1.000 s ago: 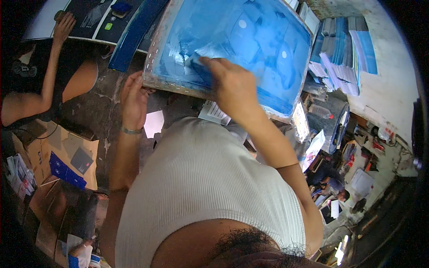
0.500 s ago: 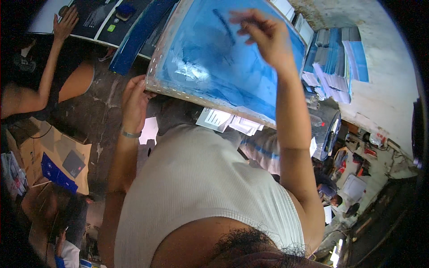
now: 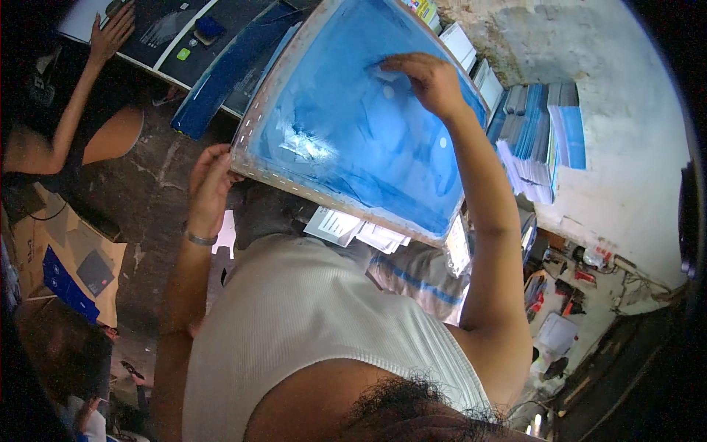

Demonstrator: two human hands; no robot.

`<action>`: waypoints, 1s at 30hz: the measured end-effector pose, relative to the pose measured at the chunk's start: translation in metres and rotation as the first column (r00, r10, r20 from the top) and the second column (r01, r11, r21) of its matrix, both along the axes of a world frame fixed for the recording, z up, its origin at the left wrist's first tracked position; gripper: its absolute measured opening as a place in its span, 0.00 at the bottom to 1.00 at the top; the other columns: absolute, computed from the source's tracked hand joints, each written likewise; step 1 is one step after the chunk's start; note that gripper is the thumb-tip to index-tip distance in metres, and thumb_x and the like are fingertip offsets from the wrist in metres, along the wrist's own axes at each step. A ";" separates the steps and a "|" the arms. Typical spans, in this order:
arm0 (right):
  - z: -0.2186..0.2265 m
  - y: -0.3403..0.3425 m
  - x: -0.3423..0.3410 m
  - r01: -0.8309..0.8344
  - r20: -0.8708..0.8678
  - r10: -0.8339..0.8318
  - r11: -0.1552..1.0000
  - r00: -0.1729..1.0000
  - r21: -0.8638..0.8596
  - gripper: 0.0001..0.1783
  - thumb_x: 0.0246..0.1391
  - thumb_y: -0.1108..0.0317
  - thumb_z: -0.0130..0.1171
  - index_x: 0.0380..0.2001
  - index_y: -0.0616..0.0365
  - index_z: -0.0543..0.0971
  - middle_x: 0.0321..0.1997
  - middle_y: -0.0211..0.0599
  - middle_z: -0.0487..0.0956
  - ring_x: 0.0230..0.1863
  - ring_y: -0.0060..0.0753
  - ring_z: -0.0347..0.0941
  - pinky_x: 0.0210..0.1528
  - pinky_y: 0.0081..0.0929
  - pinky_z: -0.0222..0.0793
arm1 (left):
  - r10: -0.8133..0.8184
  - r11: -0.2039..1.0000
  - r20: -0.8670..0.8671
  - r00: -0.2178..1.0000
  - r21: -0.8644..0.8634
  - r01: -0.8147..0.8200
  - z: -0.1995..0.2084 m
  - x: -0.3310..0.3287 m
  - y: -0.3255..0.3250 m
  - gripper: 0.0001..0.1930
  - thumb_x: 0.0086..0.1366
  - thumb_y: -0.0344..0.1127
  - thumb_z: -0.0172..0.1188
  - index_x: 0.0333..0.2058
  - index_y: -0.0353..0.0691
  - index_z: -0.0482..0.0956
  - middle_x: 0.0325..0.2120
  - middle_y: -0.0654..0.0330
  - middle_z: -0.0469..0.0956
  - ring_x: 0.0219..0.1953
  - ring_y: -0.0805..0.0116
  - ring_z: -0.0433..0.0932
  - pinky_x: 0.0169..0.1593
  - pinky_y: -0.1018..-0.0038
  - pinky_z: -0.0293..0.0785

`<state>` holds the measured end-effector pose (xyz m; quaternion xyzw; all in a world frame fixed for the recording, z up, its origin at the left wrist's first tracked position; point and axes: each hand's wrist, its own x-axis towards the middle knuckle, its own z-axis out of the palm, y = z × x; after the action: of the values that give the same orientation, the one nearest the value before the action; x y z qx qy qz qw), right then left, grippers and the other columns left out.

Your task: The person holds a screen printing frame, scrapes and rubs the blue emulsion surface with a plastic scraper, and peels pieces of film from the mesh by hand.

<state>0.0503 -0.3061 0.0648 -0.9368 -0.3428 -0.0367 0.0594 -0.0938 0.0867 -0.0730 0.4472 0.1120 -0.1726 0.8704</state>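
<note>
A wooden-framed printing screen with blue mesh [image 3: 331, 96] tilts in front of me, a bright glare on its left part. My left hand [image 3: 211, 184] grips the frame's near left corner, thumb and fingers closed round the edge. Over the upper right part of the mesh reaches my right hand [image 3: 427, 79]. Its fingers stretch left, close together, with the tips at or just above the blue surface. A dark patch lies by those fingertips. No tool shows in that hand, though its palm side is hidden.
Printed sheets [image 3: 342, 227] lie beneath the frame's near edge. Stacks of blue and white paper [image 3: 534, 136] stand by the right wall. At the left, another person's hand [image 3: 114, 31] rests on a dark printed surface. An opened cardboard box [image 3: 70, 254] sits lower left.
The screen has shifted left and slightly nearer, with my left hand still on its corner. My right hand has come down and left, its fingers closer together.
</note>
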 end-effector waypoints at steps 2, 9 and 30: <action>-0.002 -0.011 -0.003 -0.006 0.020 0.006 1.000 1.000 -0.029 0.22 0.44 0.80 0.55 0.41 0.42 0.84 0.48 0.28 0.84 0.49 0.40 0.80 0.47 0.36 0.77 | -0.031 0.999 0.030 0.999 0.007 0.031 0.001 0.000 0.002 0.14 0.72 0.38 0.53 0.51 0.37 0.72 0.41 0.59 0.79 0.41 0.72 0.77 0.47 0.73 0.73; 0.002 0.000 0.018 0.055 -0.018 -0.053 0.986 0.998 0.155 0.21 0.46 0.86 0.54 0.38 0.50 0.85 0.46 0.35 0.84 0.48 0.41 0.81 0.49 0.33 0.78 | 0.034 0.999 -0.048 0.998 0.032 -0.032 -0.002 -0.003 -0.003 0.14 0.72 0.37 0.53 0.51 0.36 0.72 0.42 0.58 0.79 0.42 0.73 0.76 0.47 0.73 0.72; -0.003 -0.050 0.033 0.707 0.132 -0.700 0.708 0.701 0.000 0.20 0.53 0.72 0.54 0.50 0.47 0.81 0.39 0.39 0.85 0.40 0.47 0.82 0.45 0.38 0.76 | 0.031 0.999 0.001 1.000 0.031 -0.031 0.010 -0.006 -0.001 0.15 0.73 0.34 0.50 0.53 0.33 0.70 0.44 0.56 0.78 0.45 0.70 0.76 0.50 0.71 0.71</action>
<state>0.0829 -0.3561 0.0623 -0.9938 0.0368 -0.1051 -0.0037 -0.0994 0.0860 -0.0634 0.4588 0.1214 -0.1572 0.8661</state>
